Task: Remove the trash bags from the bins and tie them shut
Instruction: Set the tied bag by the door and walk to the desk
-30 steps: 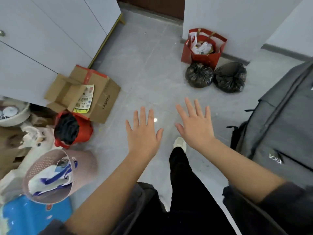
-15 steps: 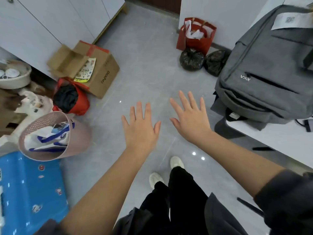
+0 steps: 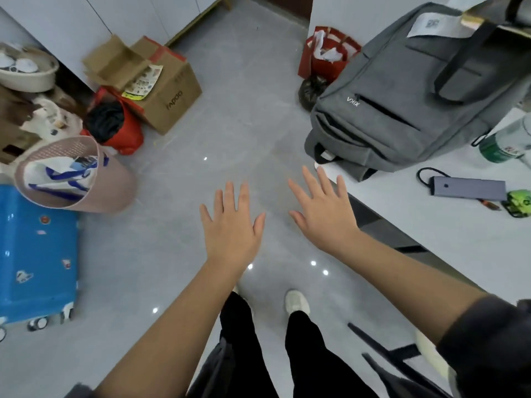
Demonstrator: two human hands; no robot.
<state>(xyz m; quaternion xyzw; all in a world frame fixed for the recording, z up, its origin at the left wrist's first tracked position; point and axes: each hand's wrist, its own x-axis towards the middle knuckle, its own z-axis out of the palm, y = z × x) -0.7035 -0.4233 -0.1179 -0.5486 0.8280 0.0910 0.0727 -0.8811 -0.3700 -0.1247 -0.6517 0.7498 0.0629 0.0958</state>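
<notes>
My left hand [image 3: 231, 225] and my right hand [image 3: 323, 214] are stretched out flat over the grey floor, fingers spread, holding nothing. A pink perforated bin [image 3: 94, 179] tilts at the left, with a white and blue bag [image 3: 57, 175] inside it. Behind it a red bin [image 3: 129, 133] holds a black bag [image 3: 105, 123]. A tied black trash bag [image 3: 311, 89] lies on the floor at the far right, partly hidden by the backpack. Both hands are well apart from every bin and bag.
A grey backpack [image 3: 416, 87] lies on a white table [image 3: 459, 234] at the right, with a grey device [image 3: 471, 189] and a bottle [image 3: 505, 145]. A cardboard box [image 3: 169, 90], a red paper bag [image 3: 324, 57] and a blue suitcase [image 3: 37, 254] stand around the floor.
The view has pulled back and swung right, so the table and backpack fill more of the right side. Both hands stay open and spread; one black bag is now hidden behind the backpack.
</notes>
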